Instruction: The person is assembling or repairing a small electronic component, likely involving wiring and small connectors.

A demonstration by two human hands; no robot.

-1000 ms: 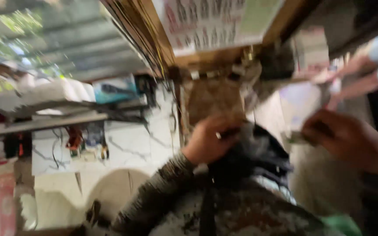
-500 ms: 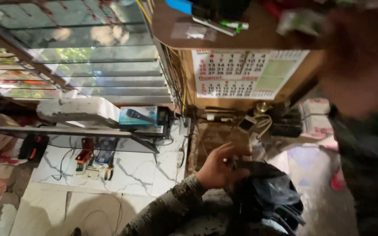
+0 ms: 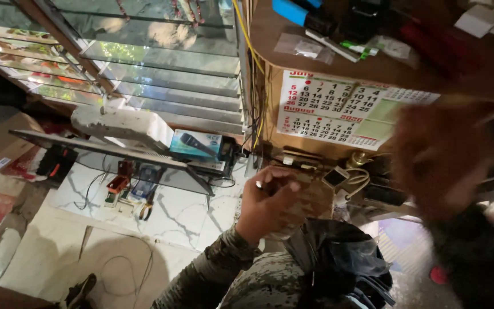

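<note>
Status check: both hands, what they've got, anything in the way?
Left hand curled over black bag, grip unclear. Right hand raised, blurred, blocking the calendar. Nothing else obstructing.

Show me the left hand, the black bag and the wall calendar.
left hand (image 3: 270, 200), head view, on the knuckles.
black bag (image 3: 338, 257), head view, on its crumpled top.
wall calendar (image 3: 327, 111), head view, on the date grid.

Single head-worn view; looks steeply down and forward past left hand (image 3: 270, 203) near centre; close to wooden shelf (image 3: 327, 63) and calendar (image 3: 344, 111); tiled floor (image 3: 167, 212) farther below, left.
</note>
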